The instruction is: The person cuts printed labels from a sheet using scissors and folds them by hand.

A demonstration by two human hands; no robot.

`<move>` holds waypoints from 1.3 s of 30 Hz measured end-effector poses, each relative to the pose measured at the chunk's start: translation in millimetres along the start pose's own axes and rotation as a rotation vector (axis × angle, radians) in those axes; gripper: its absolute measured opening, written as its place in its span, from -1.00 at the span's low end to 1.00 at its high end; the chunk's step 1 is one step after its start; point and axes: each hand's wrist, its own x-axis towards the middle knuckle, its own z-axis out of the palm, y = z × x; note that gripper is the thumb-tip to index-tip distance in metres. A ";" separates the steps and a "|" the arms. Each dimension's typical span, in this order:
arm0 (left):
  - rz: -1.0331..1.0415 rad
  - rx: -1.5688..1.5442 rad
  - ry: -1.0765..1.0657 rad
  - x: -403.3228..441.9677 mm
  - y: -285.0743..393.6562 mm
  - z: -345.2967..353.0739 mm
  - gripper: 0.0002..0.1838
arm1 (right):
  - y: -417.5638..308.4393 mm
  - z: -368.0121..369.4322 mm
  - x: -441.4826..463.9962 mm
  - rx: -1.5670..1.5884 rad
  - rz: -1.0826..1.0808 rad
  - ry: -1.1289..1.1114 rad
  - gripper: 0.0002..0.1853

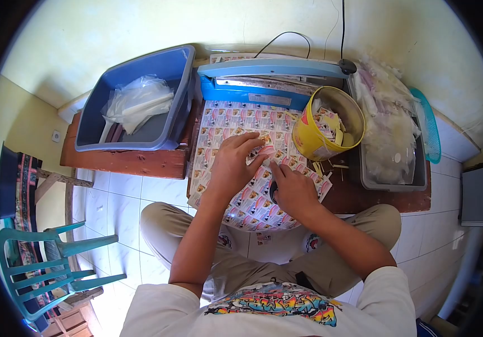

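My left hand (237, 162) is over the sheet of printed labels (224, 121), its fingers curled and thumb and fingertips close together around a small printed label (266, 150). Close beside it on the right, my right hand (293, 190) has its index finger pointing at the same spot. Its other fingers are bent around a small dark object (274, 192), mostly hidden by the hand, so I cannot tell its kind. The label sheet drapes over the table's front edge towards my lap.
A blue paper cutter (258, 96) stands behind the sheet. On the right are a yellow bucket (308, 135) of paper scraps and a grey tray (395, 186) of plastic bags. A blue-grey bin (165, 121) with plastic bags sits left. A green chair (56, 264) is lower left.
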 end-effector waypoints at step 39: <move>0.062 0.075 0.224 9.8 1.5 -12.0 -0.71 | 9.4 -74.3 -5.1 1.327 0.091 -0.187 0.02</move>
